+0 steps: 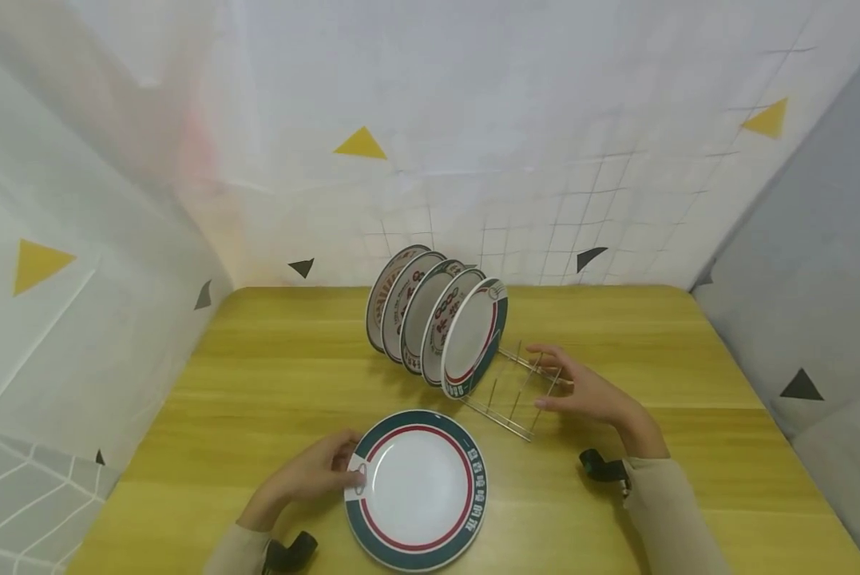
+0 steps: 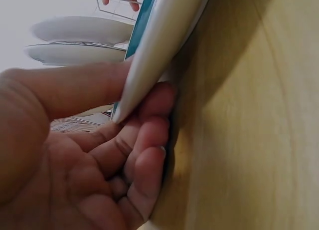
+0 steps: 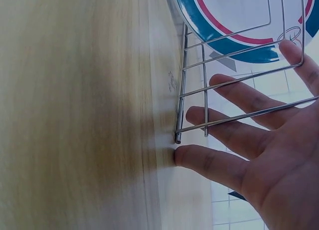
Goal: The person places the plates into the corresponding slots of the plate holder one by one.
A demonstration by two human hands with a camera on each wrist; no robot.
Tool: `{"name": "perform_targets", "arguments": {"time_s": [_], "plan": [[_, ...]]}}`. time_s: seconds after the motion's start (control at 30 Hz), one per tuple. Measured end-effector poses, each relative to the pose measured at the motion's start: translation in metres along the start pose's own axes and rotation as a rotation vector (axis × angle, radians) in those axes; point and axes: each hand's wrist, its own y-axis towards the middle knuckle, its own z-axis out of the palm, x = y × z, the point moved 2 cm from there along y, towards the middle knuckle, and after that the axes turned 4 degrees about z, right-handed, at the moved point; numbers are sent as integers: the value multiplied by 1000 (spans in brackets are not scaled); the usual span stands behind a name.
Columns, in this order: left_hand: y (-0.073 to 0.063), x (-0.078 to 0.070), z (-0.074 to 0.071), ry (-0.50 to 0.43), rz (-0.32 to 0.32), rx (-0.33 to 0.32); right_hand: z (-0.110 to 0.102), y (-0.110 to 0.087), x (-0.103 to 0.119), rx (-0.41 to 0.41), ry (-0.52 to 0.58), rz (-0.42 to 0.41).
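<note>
My left hand point(image 1: 318, 471) pinches the left rim of a white plate point(image 1: 418, 487) with a green border and a red ring. In the left wrist view the thumb lies on its upper face and curled fingers point(image 2: 149, 135) are under the edge, close above the table. My right hand point(image 1: 588, 391) is at the right end of a wire dish rack point(image 1: 505, 419). Its fingers point(image 3: 224, 122) are spread and fairly straight beside the wires; firm contact cannot be told. Several patterned plates lean in the rack's left part, the nearest a green-rimmed plate point(image 1: 473, 335).
The wooden table point(image 1: 257, 359) ends at a pale backdrop point(image 1: 473, 96) with yellow and black triangles. A dark wrist-camera mount point(image 1: 602, 465) sits by the right wrist, another mount point(image 1: 291, 553) by the left. Upright wires stand at the rack's right end.
</note>
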Motion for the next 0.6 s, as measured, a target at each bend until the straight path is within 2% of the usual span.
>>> {"name": "perform_targets", "arguments": {"time_s": [0.13,0.3,0.4,0.6], "plan": [[1,0,0,-23,-9,7,-1,-1,0,-3,3,-11],[-2,0,1,-70,-6,-14,0,-2,-1,-4,13,-16],[-5,-3,2,-110,12,-64,1,-1,-1,4,18,-16],[-5,-16,7,-130,54,-232,-1,-1,2,-4,5,-13]]}}
